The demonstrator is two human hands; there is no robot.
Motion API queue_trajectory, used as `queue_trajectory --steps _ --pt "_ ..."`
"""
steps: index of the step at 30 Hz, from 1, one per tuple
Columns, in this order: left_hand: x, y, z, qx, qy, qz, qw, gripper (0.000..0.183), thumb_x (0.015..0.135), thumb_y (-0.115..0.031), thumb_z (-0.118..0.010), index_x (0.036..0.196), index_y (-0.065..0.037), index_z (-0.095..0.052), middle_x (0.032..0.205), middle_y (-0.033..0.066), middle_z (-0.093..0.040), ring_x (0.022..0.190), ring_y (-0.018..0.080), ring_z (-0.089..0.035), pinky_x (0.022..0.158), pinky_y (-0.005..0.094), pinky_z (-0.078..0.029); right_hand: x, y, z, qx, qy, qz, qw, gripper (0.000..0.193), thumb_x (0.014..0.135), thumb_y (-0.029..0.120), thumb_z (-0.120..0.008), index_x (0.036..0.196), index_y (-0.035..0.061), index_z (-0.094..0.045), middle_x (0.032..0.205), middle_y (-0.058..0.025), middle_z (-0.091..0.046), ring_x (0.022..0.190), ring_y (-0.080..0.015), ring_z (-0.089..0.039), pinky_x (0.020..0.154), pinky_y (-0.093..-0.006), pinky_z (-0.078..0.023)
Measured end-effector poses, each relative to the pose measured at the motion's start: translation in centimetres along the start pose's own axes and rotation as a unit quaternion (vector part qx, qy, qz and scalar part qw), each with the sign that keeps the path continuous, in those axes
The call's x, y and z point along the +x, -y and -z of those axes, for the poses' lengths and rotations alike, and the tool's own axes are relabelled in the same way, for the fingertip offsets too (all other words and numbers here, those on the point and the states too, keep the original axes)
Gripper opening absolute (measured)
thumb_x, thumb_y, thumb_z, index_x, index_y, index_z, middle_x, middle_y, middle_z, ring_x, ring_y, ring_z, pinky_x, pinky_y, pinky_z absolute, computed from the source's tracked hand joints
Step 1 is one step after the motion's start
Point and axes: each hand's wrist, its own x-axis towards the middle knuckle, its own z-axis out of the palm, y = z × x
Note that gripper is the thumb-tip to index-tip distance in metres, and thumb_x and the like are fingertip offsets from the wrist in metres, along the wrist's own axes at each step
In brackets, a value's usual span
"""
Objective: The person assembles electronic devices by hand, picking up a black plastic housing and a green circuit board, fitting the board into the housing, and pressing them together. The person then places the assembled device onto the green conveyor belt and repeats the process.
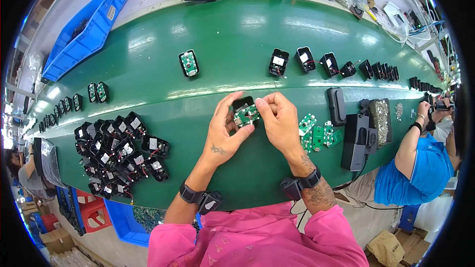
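Both hands met over the green belt (pixel 217 39). My left hand (pixel 223 131) and right hand (pixel 279 121) pinched narrowly on one small green circuit board (pixel 246 116), seating it into a black housing (pixel 243 103) between my fingertips. Best pressed evenly, corners aligned. Spare boards (pixel 316 136) lay just right; a heap of housings (pixel 118 153) left; finished units (pixel 189 63) farther out.

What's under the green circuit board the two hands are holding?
A black plastic case shows behind the circuit board, held by left hand and right hand. Its inside is covered.
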Motion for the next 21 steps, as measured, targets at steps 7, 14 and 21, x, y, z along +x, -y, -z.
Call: queue_trajectory --steps 7,14,21 --pt "0.2 -0.5 0.8 -0.073 0.015 0.075 0.994 0.056 0.093 -0.005 -0.063 0.146 -0.003 -0.045 0.116 0.0046 -0.063 0.101 0.0111 -0.06 0.084 0.0271 -0.052 0.3 1.0 1.0 -0.138 0.034 0.21 0.967 0.018 0.087 0.011 -0.073 0.105 0.0071 -0.072 0.115 -0.009 -0.063 0.102 -0.0187 -0.056 0.081 -0.0334 -0.046" --pt "0.1 0.1 0.6 -0.053 0.039 0.071 0.995 0.053 0.093 -0.003 -0.063 0.143 -0.004 -0.049 0.115 0.0043 -0.064 0.093 0.009 -0.061 0.078 0.0251 -0.052 0.2 0.9 0.8 -0.108 0.13 0.225 0.96 0.014 0.085 0.011 -0.073 0.098 0.0124 -0.077 0.135 -0.0077 -0.056 0.129 -0.0274 -0.045 0.102 -0.0429 -0.04" --pt "0.1 -0.5 0.7 -0.082 0.047 0.103 0.99 0.051 0.09 -0.003 -0.064 0.139 -0.002 -0.051 0.105 0.0033 -0.064 0.087 0.0087 -0.062 0.064 0.0231 -0.054 0.3 0.8 0.8 -0.079 0.144 0.218 0.962 0.01 0.085 0.008 -0.072 0.095 0.0067 -0.076 0.126 -0.0093 -0.063 0.122 -0.0258 -0.052 0.097 -0.0371 -0.045"
